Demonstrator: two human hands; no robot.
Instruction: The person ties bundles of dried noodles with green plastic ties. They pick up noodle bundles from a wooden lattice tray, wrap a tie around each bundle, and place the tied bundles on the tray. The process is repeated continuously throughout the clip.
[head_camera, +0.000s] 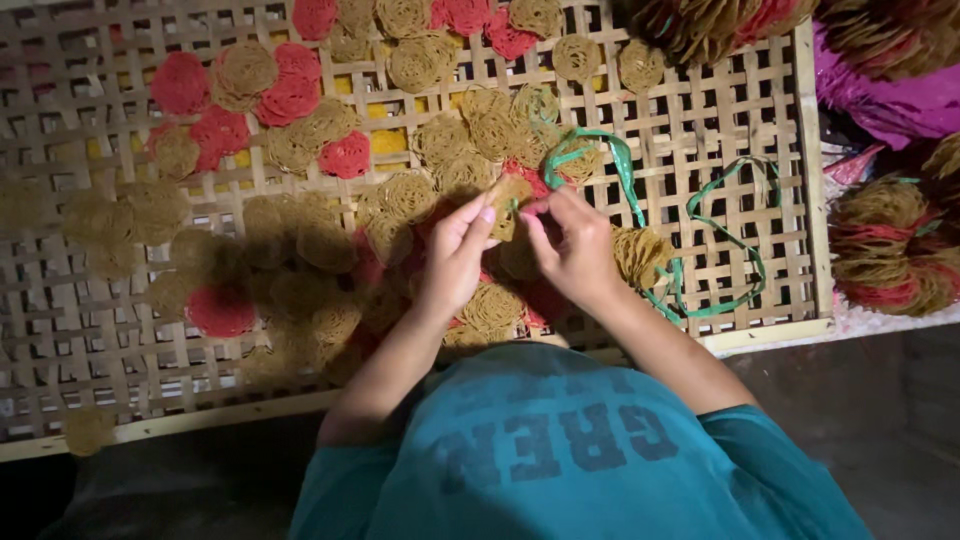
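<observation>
You hold a small stack of round, lacy tan noodle crackers (508, 205) between both hands, just above the woven bamboo lattice tray (700, 100). Your left hand (455, 255) pinches its left edge, and your right hand (572, 245) closes on its right edge, fingertips almost meeting. A thin green plastic string (625, 175) runs from the stack toward the right. It seems you are binding the stack; next move needs the string pulled tight around it. Loose tan and red round crackers (290, 95) lie around

Dim, shadowed left; perhaps slight blur
</observation>
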